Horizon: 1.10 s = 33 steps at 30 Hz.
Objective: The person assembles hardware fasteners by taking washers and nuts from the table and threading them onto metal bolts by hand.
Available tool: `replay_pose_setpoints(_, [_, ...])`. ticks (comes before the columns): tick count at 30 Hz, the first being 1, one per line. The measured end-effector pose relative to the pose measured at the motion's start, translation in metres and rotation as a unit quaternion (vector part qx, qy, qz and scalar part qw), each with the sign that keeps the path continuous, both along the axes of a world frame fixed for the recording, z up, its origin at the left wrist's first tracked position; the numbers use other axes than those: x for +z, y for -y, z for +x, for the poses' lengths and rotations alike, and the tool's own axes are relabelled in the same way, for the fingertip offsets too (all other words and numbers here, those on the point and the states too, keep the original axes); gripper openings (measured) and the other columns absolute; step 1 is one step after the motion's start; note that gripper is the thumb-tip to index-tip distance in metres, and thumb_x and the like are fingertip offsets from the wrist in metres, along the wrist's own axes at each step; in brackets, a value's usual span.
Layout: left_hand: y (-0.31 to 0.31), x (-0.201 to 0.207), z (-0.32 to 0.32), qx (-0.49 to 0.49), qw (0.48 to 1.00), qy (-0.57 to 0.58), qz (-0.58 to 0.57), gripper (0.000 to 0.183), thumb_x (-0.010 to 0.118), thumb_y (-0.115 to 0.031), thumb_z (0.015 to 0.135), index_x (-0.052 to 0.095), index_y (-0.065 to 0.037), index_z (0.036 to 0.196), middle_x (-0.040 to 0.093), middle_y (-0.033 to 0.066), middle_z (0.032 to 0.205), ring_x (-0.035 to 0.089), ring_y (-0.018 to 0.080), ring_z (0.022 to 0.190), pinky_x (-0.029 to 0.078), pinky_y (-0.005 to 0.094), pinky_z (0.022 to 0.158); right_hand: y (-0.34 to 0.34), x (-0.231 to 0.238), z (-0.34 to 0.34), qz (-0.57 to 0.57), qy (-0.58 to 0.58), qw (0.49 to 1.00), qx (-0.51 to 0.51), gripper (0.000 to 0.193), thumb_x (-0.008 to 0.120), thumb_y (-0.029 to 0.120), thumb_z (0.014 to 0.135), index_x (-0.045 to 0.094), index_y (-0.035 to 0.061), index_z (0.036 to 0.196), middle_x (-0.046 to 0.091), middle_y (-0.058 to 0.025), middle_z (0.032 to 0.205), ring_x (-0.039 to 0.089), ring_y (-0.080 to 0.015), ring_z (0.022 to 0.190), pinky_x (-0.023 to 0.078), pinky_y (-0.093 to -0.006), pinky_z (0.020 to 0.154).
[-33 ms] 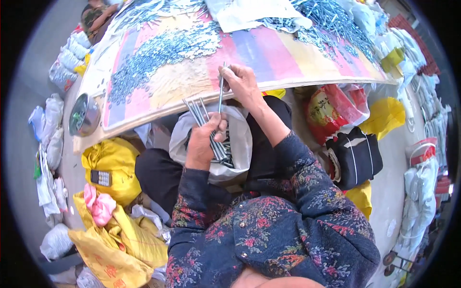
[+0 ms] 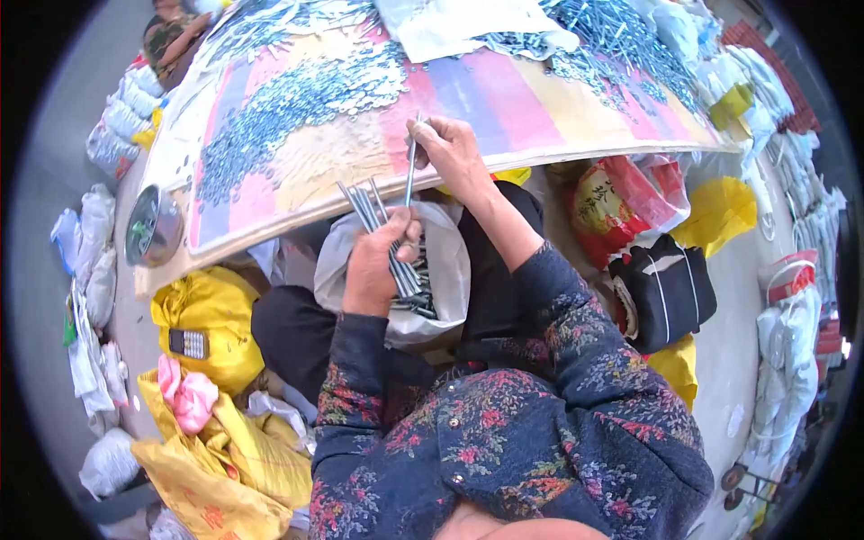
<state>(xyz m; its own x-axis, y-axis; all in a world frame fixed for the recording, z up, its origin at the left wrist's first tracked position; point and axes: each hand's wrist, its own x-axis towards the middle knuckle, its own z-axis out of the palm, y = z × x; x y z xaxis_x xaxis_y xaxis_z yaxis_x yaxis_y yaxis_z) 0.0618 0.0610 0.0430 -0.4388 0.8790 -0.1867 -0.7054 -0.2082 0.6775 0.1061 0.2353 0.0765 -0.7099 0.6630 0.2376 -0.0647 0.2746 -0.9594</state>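
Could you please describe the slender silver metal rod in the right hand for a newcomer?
Find the big pink-striped tabletop, then the right hand over its near edge. The slender silver metal rod is pinched there alone, while the similar silver rods are bunched in the left hand.

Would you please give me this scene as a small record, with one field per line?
Left hand: closed around a bundle of metal rods
Right hand: pinching a single metal rod near its top
Below the hands: white bag with metal pieces inside
Striped tabletop: small metal discs, long metal pieces, white sheet
Left side: yellow bag with a keypad device on it
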Motion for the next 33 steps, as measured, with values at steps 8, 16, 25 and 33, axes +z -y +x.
replay_pose_setpoints(8, [-0.026,-0.029,-0.047,-0.036,0.999,0.027,-0.031,0.016,0.06,-0.013,0.09,0.058,0.002,0.093,0.058,0.0083,0.074,0.044,0.007,0.046,0.035,0.0172,0.041,-0.161,-0.036,-0.017,0.163,0.077,0.962,-0.207,0.032,0.057,0.028,0.09,0.066,-0.0023,0.085,0.063,-0.0108,0.068,0.059,-0.0171,0.061,0.046,-0.033,0.06])
replay_pose_setpoints(16, [-0.018,-0.023,-0.05,-0.027,0.995,0.079,-0.054,0.018,0.063,-0.012,0.087,0.058,0.005,0.091,0.058,0.0114,0.068,0.043,0.0086,0.043,0.034,0.0178,0.04,-0.317,-0.059,-0.093,0.42,0.158,0.798,-0.403,0.024,0.057,0.019,0.077,0.065,0.0009,0.09,0.062,-0.0232,0.098,0.061,-0.0419,0.092,0.049,-0.051,0.075])
replay_pose_setpoints(25, [-0.006,-0.023,-0.046,0.0,0.998,0.009,-0.061,0.021,0.063,-0.012,0.086,0.06,0.006,0.099,0.061,0.0104,0.07,0.044,0.0069,0.044,0.032,0.0167,0.039,-0.288,-0.054,-0.049,0.281,0.184,0.895,-0.295,0.034,0.065,0.027,0.077,0.068,0.0017,0.099,0.069,-0.0125,0.085,0.063,-0.0227,0.07,0.049,-0.0334,0.064])
replay_pose_setpoints(33, [-0.014,-0.026,-0.04,0.003,0.986,-0.126,-0.111,0.023,0.062,-0.018,0.089,0.059,0.004,0.098,0.06,0.006,0.073,0.045,0.0046,0.048,0.033,0.0146,0.043,-0.132,-0.031,0.011,-0.096,-0.006,0.994,-0.051,0.016,0.059,0.02,0.091,0.068,0.0071,0.095,0.058,0.0037,0.074,0.048,-0.0027,0.061,0.035,-0.0173,0.053])
